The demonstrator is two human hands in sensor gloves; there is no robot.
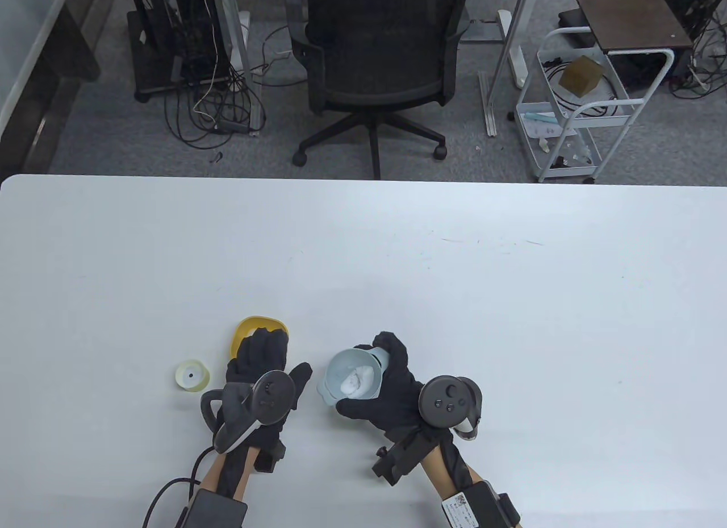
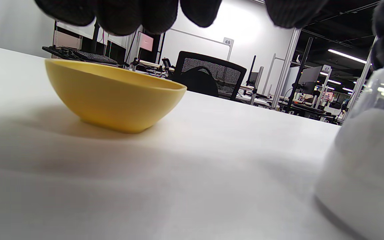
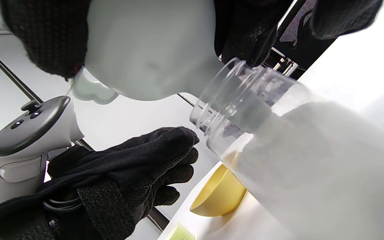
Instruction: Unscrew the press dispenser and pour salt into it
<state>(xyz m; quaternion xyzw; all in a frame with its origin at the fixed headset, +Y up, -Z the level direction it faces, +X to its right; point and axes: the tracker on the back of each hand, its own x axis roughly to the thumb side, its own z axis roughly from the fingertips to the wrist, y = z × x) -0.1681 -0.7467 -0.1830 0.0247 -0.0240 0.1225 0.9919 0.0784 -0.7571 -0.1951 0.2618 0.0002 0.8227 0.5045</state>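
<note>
**Tipping the salt bowl at the open bottle**

Gripping a pale grey-blue plastic bowl (image 1: 353, 378) that carries a heap of white salt (image 1: 356, 382), the right hand (image 1: 392, 390) wraps its fingers (image 3: 48, 36) over the far rim and its thumb round the near side. In the right wrist view the bowl tilts directly above the threaded open mouth of a clear plastic dispenser bottle (image 3: 278, 143), which is already mostly filled with white grains. Whether the bowl's lip touches the bottle's neck cannot be told.

Just beside that hand, the left hand (image 1: 262, 374) lies flat and loose, fingers together and holding nothing. Its fingertips (image 2: 125, 15) hang over the near rim of a yellow plastic bowl (image 1: 260, 330) standing upright on the white table (image 1: 511, 300).

Outward past the left hand's little-finger side, apart from it, sits a pale yellow round dispenser cap (image 1: 192, 374), alone on the table.
</note>
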